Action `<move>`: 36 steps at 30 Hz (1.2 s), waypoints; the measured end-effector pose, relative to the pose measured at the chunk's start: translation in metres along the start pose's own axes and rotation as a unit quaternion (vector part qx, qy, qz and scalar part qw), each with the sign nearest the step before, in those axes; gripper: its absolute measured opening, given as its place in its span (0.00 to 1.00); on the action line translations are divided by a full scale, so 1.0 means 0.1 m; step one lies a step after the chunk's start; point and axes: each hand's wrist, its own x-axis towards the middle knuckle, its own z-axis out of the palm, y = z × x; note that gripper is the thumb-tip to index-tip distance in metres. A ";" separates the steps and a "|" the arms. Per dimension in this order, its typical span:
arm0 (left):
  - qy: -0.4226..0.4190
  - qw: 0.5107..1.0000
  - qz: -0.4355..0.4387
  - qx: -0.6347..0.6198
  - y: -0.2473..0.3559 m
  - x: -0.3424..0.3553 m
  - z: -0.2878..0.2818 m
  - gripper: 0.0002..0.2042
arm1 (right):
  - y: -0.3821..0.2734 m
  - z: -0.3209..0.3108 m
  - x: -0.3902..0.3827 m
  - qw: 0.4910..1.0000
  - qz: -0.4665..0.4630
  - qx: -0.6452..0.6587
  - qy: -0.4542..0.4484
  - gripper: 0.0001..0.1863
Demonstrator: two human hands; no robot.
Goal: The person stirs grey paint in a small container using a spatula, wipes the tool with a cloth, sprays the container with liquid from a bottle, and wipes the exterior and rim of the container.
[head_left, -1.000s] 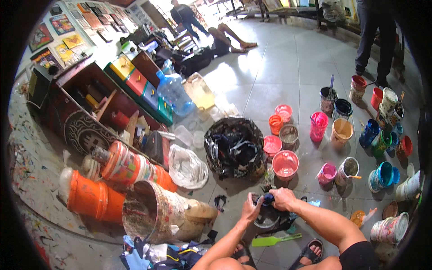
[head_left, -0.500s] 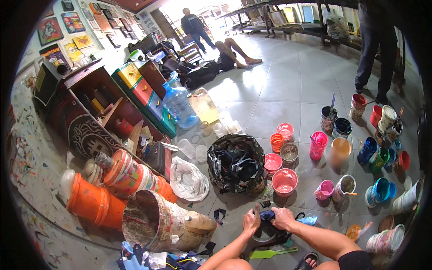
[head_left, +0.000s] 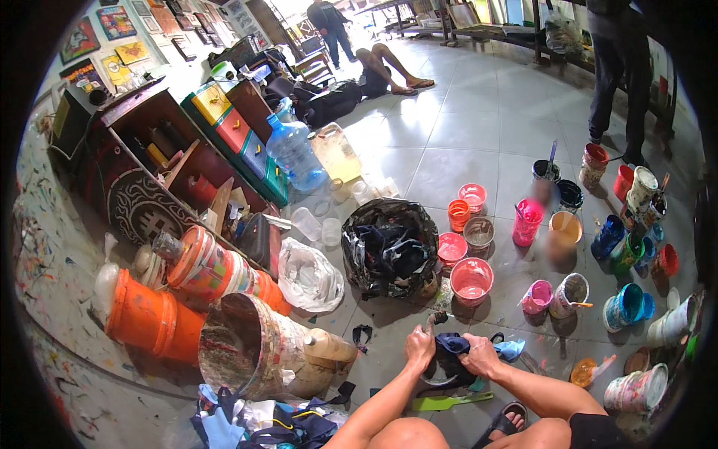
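Btwn the L grip (head_left: 420, 349) and R grip (head_left: 480, 355), a navy rag (head_left: 452, 343) is bunched over a small tub (head_left: 435, 384) on the floor (head_left: 464, 168). R grip: clamped on the rag, fingers curled in. L grip: at the tub's left edge, thumb up; can't tell if it's closed on the rim (too much hidden). Step in hand, prob.: working the rag at the tub, e.g. wiping it. Next move calls for, I'd say, a firm R hold on the rag w/ the tub held steady from the L side. Just below both grips: green scraper (head_left: 441, 404). Just right of R grip: lt-blue cloth (head_left: 510, 350). Beyond the grips: black bag (head_left: 387, 251), w/ a pink pot (head_left: 471, 293) to its right; more paint pots (head_left: 528, 224) further off, right of R grip. Left of L grip, well apart: big bucket (head_left: 280, 340), w/ scraps (head_left: 254, 423) below it.
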 end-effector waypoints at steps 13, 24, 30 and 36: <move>0.013 1.000 0.022 0.006 0.00 -0.05 0.04 0.41 | 0.05 0.20 -0.72 0.986 0.007 0.130 0.105 0.16; 0.024 1.000 -0.005 0.016 -0.04 -0.03 0.02 0.42 | -0.19 0.61 -1.08 0.970 0.068 0.204 0.116 0.14; 0.074 0.979 -0.184 -0.054 -0.62 -0.09 -0.08 0.48 | -0.10 0.41 -0.23 0.991 0.065 0.101 0.062 0.16; -0.032 0.960 -0.269 -0.066 -0.71 -0.33 -0.32 0.50 | -0.14 0.10 0.33 0.984 -0.055 -0.083 -0.149 0.16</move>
